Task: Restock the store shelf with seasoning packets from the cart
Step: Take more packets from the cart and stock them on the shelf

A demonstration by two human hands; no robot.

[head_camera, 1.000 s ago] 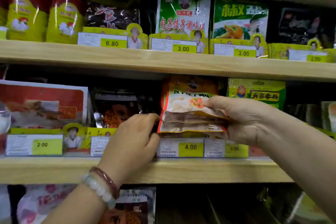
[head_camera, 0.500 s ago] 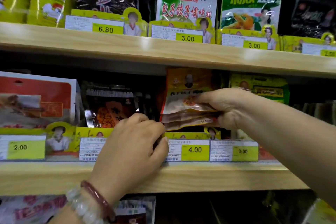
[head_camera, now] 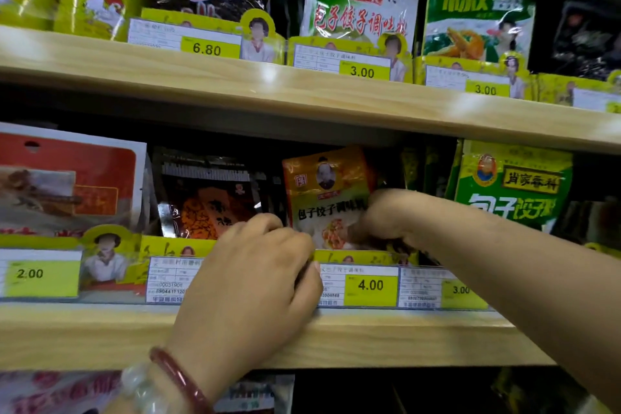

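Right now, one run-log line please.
left hand: on shelf lip | right hand: grips orange seasoning packets | slot: above 4.00 tag

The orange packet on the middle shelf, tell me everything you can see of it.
The orange packet is a glossy plastic pouch, orange on top with a small portrait, white below with red characters and a food picture. It stands upright behind the 4.00 tag. The right hand holds its right edge; the left hand meets its lower left corner.
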